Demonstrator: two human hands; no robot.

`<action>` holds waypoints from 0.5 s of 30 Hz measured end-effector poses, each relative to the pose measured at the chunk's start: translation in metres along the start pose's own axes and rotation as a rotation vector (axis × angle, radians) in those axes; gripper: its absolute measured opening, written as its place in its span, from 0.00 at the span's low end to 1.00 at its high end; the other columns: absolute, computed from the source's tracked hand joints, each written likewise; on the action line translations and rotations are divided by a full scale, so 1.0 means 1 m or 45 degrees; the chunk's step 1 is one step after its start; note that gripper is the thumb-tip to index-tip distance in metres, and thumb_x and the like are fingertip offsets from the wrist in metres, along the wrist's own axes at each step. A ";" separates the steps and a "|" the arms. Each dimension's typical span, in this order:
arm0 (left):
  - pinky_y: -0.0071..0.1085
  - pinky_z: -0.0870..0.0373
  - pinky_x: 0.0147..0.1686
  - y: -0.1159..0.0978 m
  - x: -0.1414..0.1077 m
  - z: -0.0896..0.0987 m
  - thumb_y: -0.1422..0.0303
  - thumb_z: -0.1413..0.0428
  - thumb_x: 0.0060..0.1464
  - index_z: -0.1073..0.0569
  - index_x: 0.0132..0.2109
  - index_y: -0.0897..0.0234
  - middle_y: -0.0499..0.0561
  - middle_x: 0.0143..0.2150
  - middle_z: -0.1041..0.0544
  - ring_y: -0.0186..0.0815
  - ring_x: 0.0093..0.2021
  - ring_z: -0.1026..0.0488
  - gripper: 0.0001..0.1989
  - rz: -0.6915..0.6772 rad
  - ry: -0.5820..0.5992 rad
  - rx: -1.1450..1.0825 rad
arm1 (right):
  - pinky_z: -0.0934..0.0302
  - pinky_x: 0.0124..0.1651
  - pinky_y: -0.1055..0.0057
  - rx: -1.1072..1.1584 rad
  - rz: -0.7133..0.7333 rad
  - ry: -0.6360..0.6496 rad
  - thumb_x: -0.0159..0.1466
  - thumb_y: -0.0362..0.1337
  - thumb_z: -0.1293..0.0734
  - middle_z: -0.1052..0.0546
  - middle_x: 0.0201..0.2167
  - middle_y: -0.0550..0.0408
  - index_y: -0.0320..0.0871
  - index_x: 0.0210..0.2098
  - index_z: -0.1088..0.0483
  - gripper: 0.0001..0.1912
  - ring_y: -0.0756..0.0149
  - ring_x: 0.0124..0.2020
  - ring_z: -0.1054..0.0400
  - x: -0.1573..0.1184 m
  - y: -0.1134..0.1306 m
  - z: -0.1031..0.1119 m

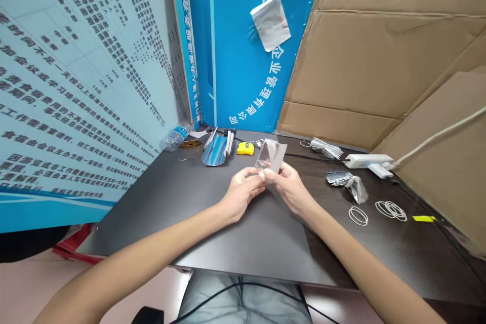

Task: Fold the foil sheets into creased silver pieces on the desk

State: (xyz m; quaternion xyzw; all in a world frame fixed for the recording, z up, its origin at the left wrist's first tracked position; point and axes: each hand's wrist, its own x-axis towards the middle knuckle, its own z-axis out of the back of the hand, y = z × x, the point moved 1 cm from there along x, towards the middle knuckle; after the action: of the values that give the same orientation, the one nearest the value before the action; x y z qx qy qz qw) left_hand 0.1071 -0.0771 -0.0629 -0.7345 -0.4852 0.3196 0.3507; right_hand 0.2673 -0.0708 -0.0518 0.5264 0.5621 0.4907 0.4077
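Above the middle of the table, both hands grip a small shiny clear plastic sleeve [268, 154], with a flat grey piece showing along its right side. My left hand [243, 191] pinches its lower left corner between thumb and fingers. From the right, my right hand [291, 190] has its thumb at the lower edge and its fingers behind. The two thumbs nearly meet, and the fingers partly hide the sleeve's lower end. Just behind it lies a yellow tape measure [245, 149].
A curled blue sheet [215, 151], a brown tape roll [191, 144] and a plastic bottle [175, 137] lie at the back left. Rightward are silver tie bundles [357, 188], white rubber bands [358, 216], a power strip [366, 161] and cables. Panels and cardboard [364, 61] wall the table.
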 end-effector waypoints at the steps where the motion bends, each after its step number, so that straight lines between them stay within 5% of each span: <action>1: 0.29 0.26 0.50 0.002 -0.001 0.000 0.56 0.22 0.45 0.27 0.43 0.62 0.51 0.42 0.17 0.34 0.46 0.19 0.27 0.011 0.026 0.041 | 0.30 0.57 0.62 -0.018 -0.016 -0.011 0.52 0.54 0.17 0.16 0.48 0.47 0.43 0.47 0.21 0.30 0.57 0.49 0.22 0.000 -0.002 -0.003; 6: 0.30 0.26 0.46 -0.017 0.007 0.010 0.54 0.25 0.48 0.26 0.43 0.63 0.53 0.43 0.17 0.35 0.44 0.19 0.25 -0.213 0.122 0.559 | 0.32 0.51 0.65 -0.212 -0.021 -0.023 0.50 0.54 0.17 0.16 0.42 0.50 0.42 0.39 0.19 0.26 0.61 0.43 0.23 0.002 0.013 0.015; 10: 0.30 0.27 0.45 -0.043 0.013 0.018 0.58 0.27 0.51 0.22 0.49 0.64 0.54 0.45 0.17 0.34 0.41 0.22 0.24 -0.327 0.218 0.859 | 0.42 0.37 0.70 -0.655 -0.163 0.290 0.56 0.53 0.20 0.21 0.30 0.55 0.38 0.33 0.20 0.22 0.68 0.31 0.32 0.000 0.024 0.029; 15: 0.27 0.37 0.33 -0.055 0.016 0.022 0.55 0.31 0.55 0.22 0.34 0.65 0.46 0.30 0.24 0.30 0.30 0.30 0.17 -0.288 0.279 1.011 | 0.50 0.34 0.72 -0.885 -0.227 0.445 0.60 0.51 0.23 0.26 0.27 0.58 0.39 0.32 0.22 0.19 0.71 0.28 0.39 -0.003 0.031 0.033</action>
State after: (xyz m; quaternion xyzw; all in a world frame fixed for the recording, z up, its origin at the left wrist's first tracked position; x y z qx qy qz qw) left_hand 0.0671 -0.0419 -0.0318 -0.5143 -0.3616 0.3612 0.6887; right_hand 0.3060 -0.0704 -0.0282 0.2149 0.4670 0.6966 0.5005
